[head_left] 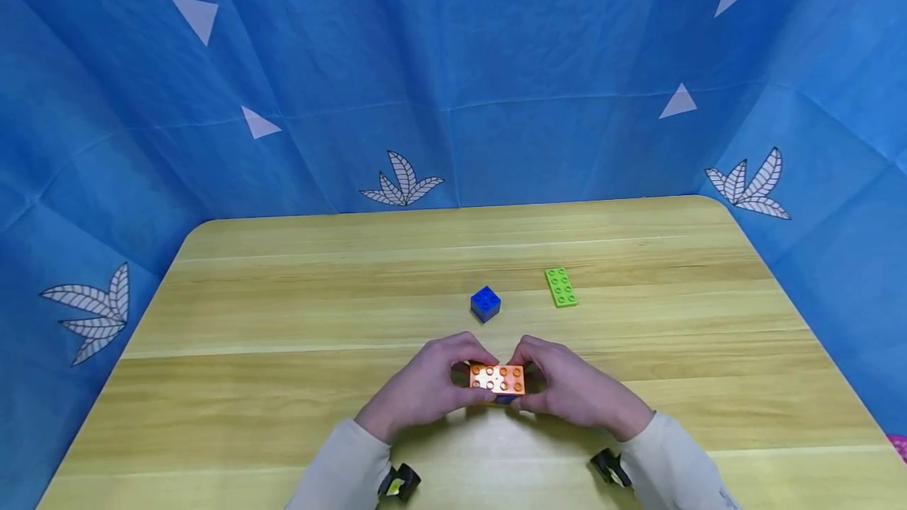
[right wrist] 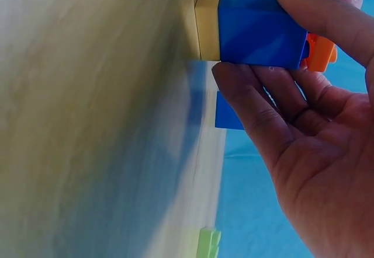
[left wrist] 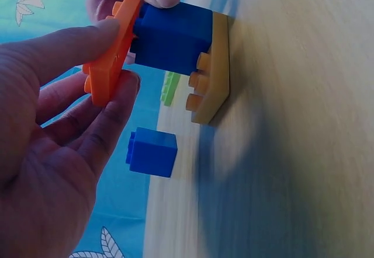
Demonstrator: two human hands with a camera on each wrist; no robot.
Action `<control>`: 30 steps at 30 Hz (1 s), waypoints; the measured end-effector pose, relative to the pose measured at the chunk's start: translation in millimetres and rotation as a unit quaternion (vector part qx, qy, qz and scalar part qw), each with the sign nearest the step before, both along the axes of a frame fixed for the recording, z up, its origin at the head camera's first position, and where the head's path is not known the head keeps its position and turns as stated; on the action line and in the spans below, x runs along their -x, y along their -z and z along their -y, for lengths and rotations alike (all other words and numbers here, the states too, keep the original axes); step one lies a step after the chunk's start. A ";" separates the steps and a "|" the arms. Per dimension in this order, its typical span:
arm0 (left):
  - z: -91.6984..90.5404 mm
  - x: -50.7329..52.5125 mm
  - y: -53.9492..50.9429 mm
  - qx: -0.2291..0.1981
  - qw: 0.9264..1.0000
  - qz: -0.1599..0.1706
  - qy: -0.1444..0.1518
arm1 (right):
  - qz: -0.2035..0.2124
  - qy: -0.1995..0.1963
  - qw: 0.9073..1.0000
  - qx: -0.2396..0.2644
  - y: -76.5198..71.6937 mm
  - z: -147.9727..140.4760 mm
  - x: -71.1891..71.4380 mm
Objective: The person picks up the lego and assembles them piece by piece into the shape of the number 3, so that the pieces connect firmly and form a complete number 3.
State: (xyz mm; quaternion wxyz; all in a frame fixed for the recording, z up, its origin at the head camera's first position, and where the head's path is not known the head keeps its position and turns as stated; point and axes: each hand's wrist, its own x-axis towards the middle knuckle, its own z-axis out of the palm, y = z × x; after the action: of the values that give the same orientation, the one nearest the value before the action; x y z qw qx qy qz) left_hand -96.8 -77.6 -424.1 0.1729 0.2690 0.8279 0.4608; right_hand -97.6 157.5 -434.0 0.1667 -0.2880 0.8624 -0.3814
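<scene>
Orange studded plastic plate (head_left: 497, 378), pinched in the left hand (head_left: 434, 382), tilts, seemingly unseated, over the blue plastic block (left wrist: 174, 37) the right hand (head_left: 575, 388) grips, already on its tan studded base (left wrist: 218, 83). Loose beyond: blue plastic cube (head_left: 485, 304), twelve o'clock; flat green plate (head_left: 561, 287), one.

I work at a pale, wood-grained surface (head_left: 283, 290) with rounded far corners. On it lie a small blue block (head_left: 485, 304), a thin green plate (head_left: 561, 288) to its right and, nearer me, a tan studded plate (left wrist: 220, 65) beneath a second blue block (left wrist: 172, 39).
</scene>
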 end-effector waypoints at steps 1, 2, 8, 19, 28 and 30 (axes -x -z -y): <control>-0.3 0.3 0.3 0.001 1.000 -0.004 0.002 | 0.000 0.001 1.000 -0.003 -0.2 -0.1 0.0; -0.6 0.6 0.5 0.002 1.000 -0.007 0.004 | 0.000 0.000 1.000 -0.007 -0.4 -0.2 -0.1; -1.5 1.5 0.3 0.015 1.000 -0.025 0.011 | -0.003 -0.002 1.000 -0.021 -2.3 -0.4 -0.9; -1.8 1.0 0.0 0.020 0.999 -0.047 0.018 | -0.029 -0.010 0.999 -0.038 -3.5 0.1 -0.8; -3.4 1.9 -0.1 0.042 0.998 -0.049 0.022 | -0.032 -0.015 0.999 -0.033 -3.1 -1.3 -2.2; -3.7 2.4 -0.1 0.043 0.997 -0.051 0.025 | -0.029 -0.016 0.999 -0.033 -3.6 -2.1 -2.0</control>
State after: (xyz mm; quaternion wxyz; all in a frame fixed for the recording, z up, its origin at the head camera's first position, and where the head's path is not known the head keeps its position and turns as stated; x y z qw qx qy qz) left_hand -99.3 -73.9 -424.0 0.1534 0.3052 0.8477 0.4058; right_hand -95.6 159.7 -430.5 0.1573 -0.3068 0.8743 -0.3417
